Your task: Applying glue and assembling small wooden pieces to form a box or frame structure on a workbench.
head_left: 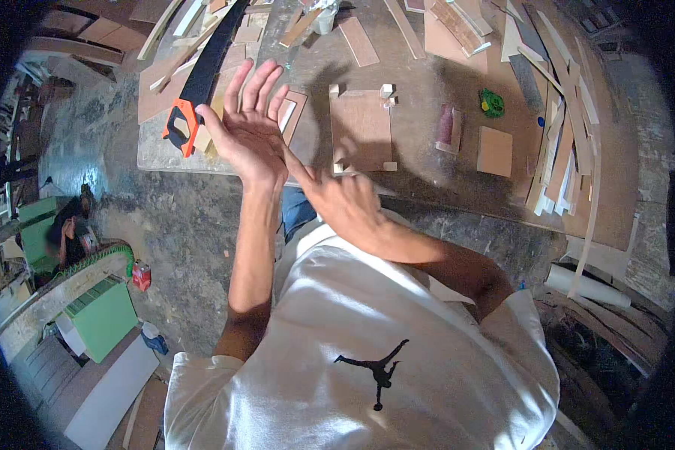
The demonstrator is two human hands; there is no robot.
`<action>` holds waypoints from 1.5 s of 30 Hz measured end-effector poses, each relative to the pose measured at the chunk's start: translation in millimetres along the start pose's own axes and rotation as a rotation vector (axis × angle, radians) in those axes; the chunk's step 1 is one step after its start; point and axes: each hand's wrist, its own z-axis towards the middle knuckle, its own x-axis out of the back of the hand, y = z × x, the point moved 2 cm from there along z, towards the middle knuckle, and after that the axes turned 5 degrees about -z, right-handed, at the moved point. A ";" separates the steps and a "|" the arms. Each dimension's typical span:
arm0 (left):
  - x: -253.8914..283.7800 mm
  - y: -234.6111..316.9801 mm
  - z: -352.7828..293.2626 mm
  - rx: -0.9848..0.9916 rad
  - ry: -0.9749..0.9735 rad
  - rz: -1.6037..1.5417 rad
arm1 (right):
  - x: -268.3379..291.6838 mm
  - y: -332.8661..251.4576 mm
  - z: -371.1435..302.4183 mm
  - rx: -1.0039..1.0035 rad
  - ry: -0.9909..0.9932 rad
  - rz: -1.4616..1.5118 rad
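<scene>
My left hand (256, 135) is raised palm up over the table's near edge, fingers spread and nothing in it. My right hand (345, 206) reaches across to it, index finger stretched out and touching the base of the left palm; its other fingers are curled, and I see nothing in them. Left of my left hand lies a handsaw (184, 124) with an orange and black handle. Just beyond my right hand sits a flat wooden panel (361, 131) with small blocks at its corners. To its right is a block with a reddish, sandpaper-like face (446, 126).
A small square board (495, 152) and a green coiled item (491, 103) lie farther right. Wood strips (562, 135) pile along the table's right side. More offcuts and a whitish cup (324, 21) are at the back. A green box (101, 319) stands lower left.
</scene>
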 end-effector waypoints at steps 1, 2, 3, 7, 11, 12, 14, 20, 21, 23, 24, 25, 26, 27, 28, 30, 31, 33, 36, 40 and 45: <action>-5.1 2.3 -0.7 -0.055 -0.007 0.009 | 0.6 -5.8 -0.4 0.012 -0.072 0.015; -5.6 3.5 -0.5 -0.057 -0.010 0.008 | 1.8 -7.7 0.8 0.011 -0.069 0.013; -6.8 6.4 -0.1 -0.150 -0.067 0.063 | 2.9 -9.2 2.7 0.031 -0.074 0.111; -8.5 10.8 -1.4 -0.318 -0.256 0.097 | 16.3 -10.4 7.3 0.019 -0.085 0.322; 2.9 11.5 9.8 -0.478 -0.474 0.239 | 28.8 -11.0 10.7 -0.021 -0.115 0.543; 4.6 15.2 13.5 -0.528 -0.473 0.304 | 26.8 -10.1 9.5 -0.015 -0.115 0.540; 16.8 20.8 20.3 -0.537 -0.541 0.325 | 25.7 -8.2 3.8 0.189 0.064 0.812; 17.0 25.2 -0.3 -0.305 0.038 -0.096 | 18.4 -19.0 32.4 0.167 0.252 0.987; 16.7 25.8 -6.7 -0.307 0.041 -0.092 | 8.3 -25.8 38.5 0.171 0.263 0.981; 21.6 17.1 -11.0 -0.257 0.146 -0.036 | -8.5 -31.8 55.1 0.167 0.273 0.963; 26.2 17.9 -9.8 -0.262 0.154 -0.035 | -13.3 -35.6 66.3 0.178 0.241 0.972; 33.8 20.7 -6.3 -0.232 0.182 -0.025 | -15.1 -37.8 71.6 0.191 0.207 0.982; 41.5 25.3 -3.5 -0.202 0.211 -0.016 | -11.6 -40.5 64.9 0.198 0.199 0.987; 46.4 32.0 4.8 -0.166 0.196 -0.102 | -1.2 -41.8 59.9 0.244 0.188 1.052; 44.6 41.3 5.8 -0.155 0.201 -0.154 | 8.0 -44.3 55.8 0.294 0.170 1.128; 41.6 51.0 6.0 -0.232 0.191 -0.122 | 14.4 -44.1 58.1 0.355 0.158 1.125; 45.0 51.7 5.2 -0.240 0.201 -0.118 | 17.5 -43.1 57.8 0.381 0.106 1.129; 51.4 48.7 6.8 -0.192 0.187 -0.166 | 18.3 -40.3 55.1 0.411 0.053 1.136; 49.3 50.4 5.2 -0.348 0.209 0.037 | 15.8 -30.3 48.4 0.421 0.026 1.227; 49.4 55.3 5.3 -0.510 0.163 0.275 | 19.5 0.6 47.8 -0.156 -0.382 1.928; 36.1 49.0 -2.2 -0.607 -0.219 0.591 | -12.7 -30.2 39.2 0.034 -0.397 1.541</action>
